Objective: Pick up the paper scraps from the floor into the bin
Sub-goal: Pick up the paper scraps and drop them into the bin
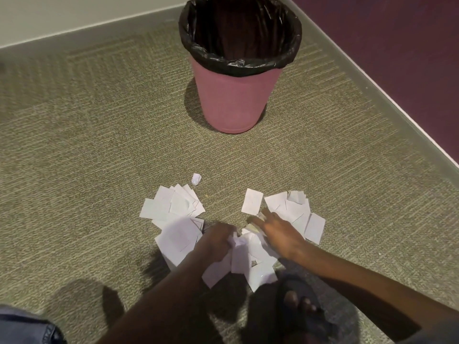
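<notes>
Head view: scraps (173, 207) were seen strewn on the floor (99, 157), well apart from the bin (233, 100). Some were gripped in the curled fingers (222, 230) of the left hand (216, 242). The right hand (278, 232) was laid flat on others, fingers spread. Light, limp and easily crumpled, they were judged best bunched inward from the heap's edges.

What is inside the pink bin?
A black plastic liner, folded over the rim of the round pink plastic bin. No white paper scraps show inside; its bottom is hidden by the near wall.
</notes>
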Available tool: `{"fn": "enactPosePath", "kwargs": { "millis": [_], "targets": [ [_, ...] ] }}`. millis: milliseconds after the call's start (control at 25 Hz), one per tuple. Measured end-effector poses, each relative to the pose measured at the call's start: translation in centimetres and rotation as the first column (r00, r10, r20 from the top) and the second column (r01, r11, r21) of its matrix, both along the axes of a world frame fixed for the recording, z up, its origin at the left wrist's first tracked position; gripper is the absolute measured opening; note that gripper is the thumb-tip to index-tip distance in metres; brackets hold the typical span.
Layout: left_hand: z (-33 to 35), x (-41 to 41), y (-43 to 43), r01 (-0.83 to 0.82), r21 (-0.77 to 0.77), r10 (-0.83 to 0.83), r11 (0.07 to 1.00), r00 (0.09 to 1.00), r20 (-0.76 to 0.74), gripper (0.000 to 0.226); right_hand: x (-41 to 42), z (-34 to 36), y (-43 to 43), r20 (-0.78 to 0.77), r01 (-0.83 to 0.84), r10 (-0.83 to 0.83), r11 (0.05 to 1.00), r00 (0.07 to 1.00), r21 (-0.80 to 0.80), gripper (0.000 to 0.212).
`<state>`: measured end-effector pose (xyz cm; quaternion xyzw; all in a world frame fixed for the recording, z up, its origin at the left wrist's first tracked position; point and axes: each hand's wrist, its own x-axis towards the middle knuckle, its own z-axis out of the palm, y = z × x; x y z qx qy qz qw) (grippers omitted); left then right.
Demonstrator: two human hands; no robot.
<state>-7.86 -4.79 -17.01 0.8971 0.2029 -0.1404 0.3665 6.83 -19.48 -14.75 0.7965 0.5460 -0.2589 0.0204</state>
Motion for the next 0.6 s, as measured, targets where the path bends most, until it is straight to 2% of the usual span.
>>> {"fn": "enactPosePath", "kwargs": {
  "millis": [160, 280, 320, 400, 520, 600],
  "targets": [
    [-0.1, 0.5, 0.5, -0.054, -0.024, 0.054, 0.998, 0.998, 0.013, 0.012, 1.5, -0.4, -0.1, -0.168, 0.193, -0.182, 0.980, 0.969, 0.053, 0.059],
    [0.2, 1.6, 1.9, -0.094, -0.097, 0.106, 0.991, 0.987, 0.124, 0.019, 2.9, 0.2, 0.7, -0.316, 0.393, -0.340, 0.912, 0.886, 0.119, 0.050],
    [1.1, 2.3, 2.5, -0.113, -0.097, 0.123, 0.989, 0.986, 0.113, 0.020, 3.4, 0.6, 1.1, -0.364, 0.447, -0.374, 0.883, 0.853, 0.140, 0.051],
    [3.2, 3.6, 3.8, -0.174, -0.104, 0.181, 0.979, 0.981, 0.066, 0.022, 4.5, 2.3, 2.0, -0.427, 0.520, -0.409, 0.834, 0.807, 0.184, 0.054],
    [6.5, 5.1, 5.7, -0.284, -0.162, 0.306, 0.945, 0.943, 0.130, 0.026, 6.3, 5.8, 3.5, -0.456, 0.576, -0.426, 0.773, 0.781, 0.264, 0.056],
    [9.2, 5.6, 7.1, -0.361, -0.204, 0.392, 0.910, 0.909, 0.140, 0.024, 7.2, 9.0, 4.3, -0.535, 0.642, -0.435, 0.709, 0.724, 0.293, 0.058]
  ]
}}
